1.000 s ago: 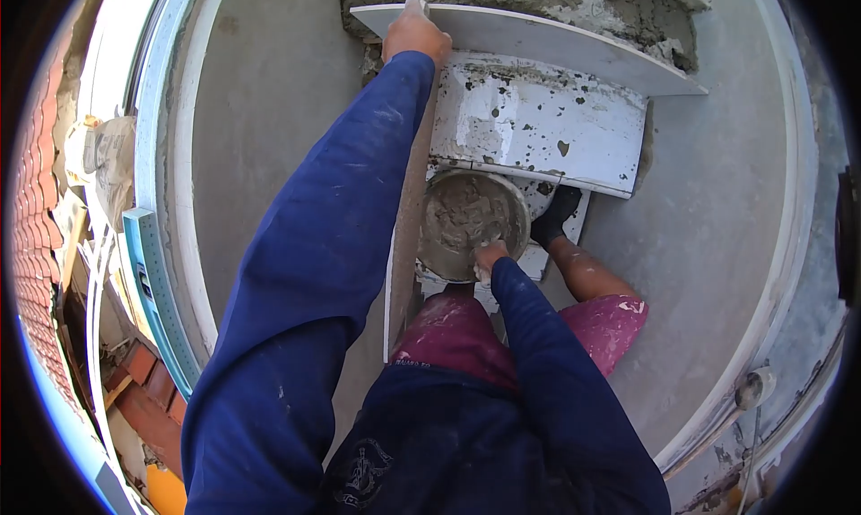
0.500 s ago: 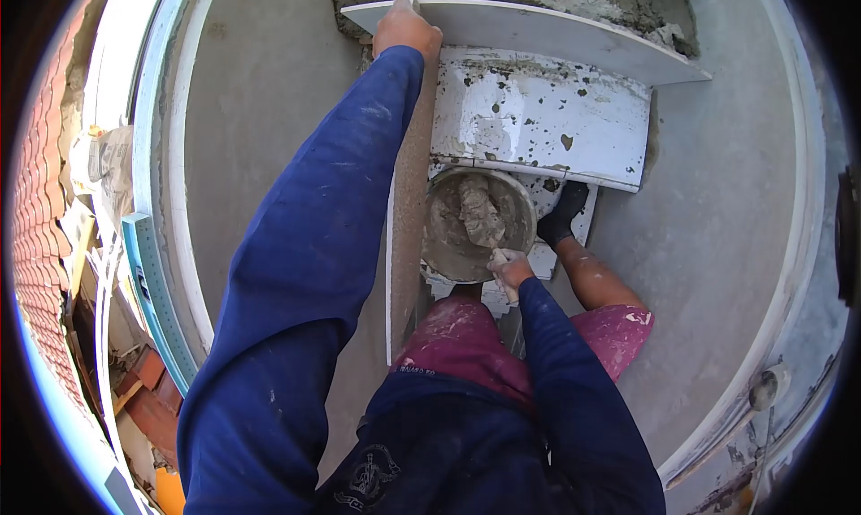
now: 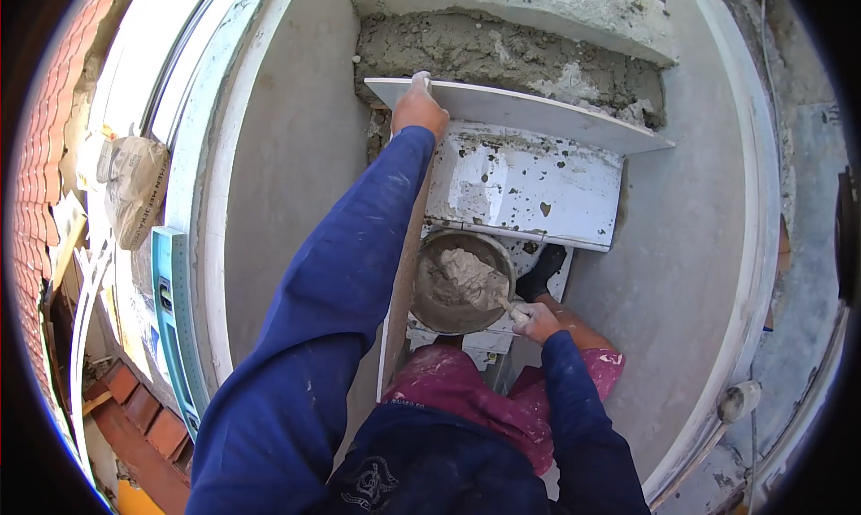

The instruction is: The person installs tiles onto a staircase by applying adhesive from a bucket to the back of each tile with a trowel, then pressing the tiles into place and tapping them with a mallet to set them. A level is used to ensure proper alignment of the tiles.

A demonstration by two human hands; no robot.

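Left hand (image 3: 418,110) gripping edge of white tile (image 3: 529,113) above mortar bed (image 3: 502,53); right hand (image 3: 536,320) closed on trowel (image 3: 489,291) w/ mortar, over bucket (image 3: 462,282) betw. knees.

I am seeing dark blue sleeves (image 3: 350,246) flecked with pale spots, and magenta shorts (image 3: 466,398) smeared whitish. The mortar (image 3: 466,277) on the trowel is showing light grey inside a grey-brown bucket (image 3: 430,313). The tile (image 3: 538,112) is looking plain white, the step (image 3: 525,188) below white with dark speckles. A turquoise level (image 3: 170,336) is lying beside red roof tiles (image 3: 40,174).
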